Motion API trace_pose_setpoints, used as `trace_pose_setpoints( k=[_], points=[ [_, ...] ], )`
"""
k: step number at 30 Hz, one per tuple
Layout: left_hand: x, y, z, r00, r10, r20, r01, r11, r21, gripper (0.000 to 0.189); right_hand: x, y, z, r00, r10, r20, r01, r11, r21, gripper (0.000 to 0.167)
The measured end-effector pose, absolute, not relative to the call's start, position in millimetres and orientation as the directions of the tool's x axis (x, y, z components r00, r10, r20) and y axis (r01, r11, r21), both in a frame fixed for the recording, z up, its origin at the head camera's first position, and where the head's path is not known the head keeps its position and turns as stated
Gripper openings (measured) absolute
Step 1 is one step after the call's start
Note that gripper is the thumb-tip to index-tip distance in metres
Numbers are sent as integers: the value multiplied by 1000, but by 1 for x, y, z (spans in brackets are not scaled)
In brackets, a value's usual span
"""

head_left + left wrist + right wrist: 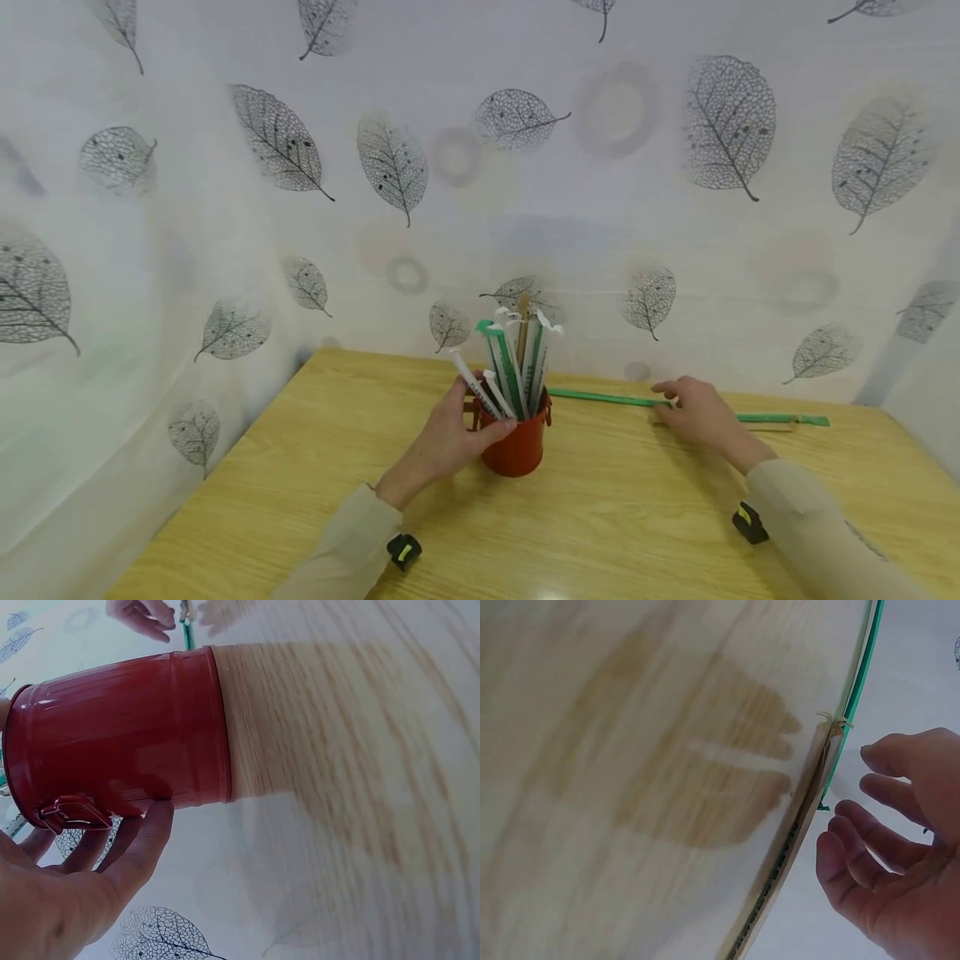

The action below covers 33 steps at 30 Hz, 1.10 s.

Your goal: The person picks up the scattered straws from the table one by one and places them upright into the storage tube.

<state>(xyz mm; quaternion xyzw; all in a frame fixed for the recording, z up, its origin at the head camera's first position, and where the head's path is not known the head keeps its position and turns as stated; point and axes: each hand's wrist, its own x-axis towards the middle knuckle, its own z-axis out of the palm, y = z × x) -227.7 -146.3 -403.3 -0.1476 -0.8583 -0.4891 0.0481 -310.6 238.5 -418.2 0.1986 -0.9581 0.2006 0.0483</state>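
Observation:
My left hand (442, 437) holds a small red metal bucket (513, 454) that stands on the table, the thumb across the near rim and the fingers along its far side. Several paper-wrapped straws (510, 371), white, green and one brown, lean in the bucket. In the left wrist view a wire handle ring (75, 814) shows beside the fingers. My right hand (701, 417), its fingers loosely bent, hovers over long green-wrapped straws (600, 397) lying by the back edge. A brown-wrapped straw (780, 847) lies beside them, just off the fingertips in the right wrist view.
The wood-grain table (600, 525) meets a leaf-patterned sheet (525, 208) along its back edge. The same sheet rises at the left side. Each wrist wears a black camera, such as the right one (750, 522).

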Motion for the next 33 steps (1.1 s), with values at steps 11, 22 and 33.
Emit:
trace_pose_setpoints(
  k=[11, 22, 33],
  points=[
    [-227, -146, -403, -948, 218, 230, 309, 473, 825, 71, -317, 237, -421, -903, -396, 167, -430, 847, -314, 25],
    [-227, -147, -403, -943, 223, 246, 324, 459, 827, 71, -321, 241, -419, -894, -423, 149, -448, 828, -337, 16],
    [-225, -148, -404, -950, 215, 225, 303, 471, 829, 72, -321, 242, -422, -905, -404, 134, -424, 834, -353, 25]
  ],
)
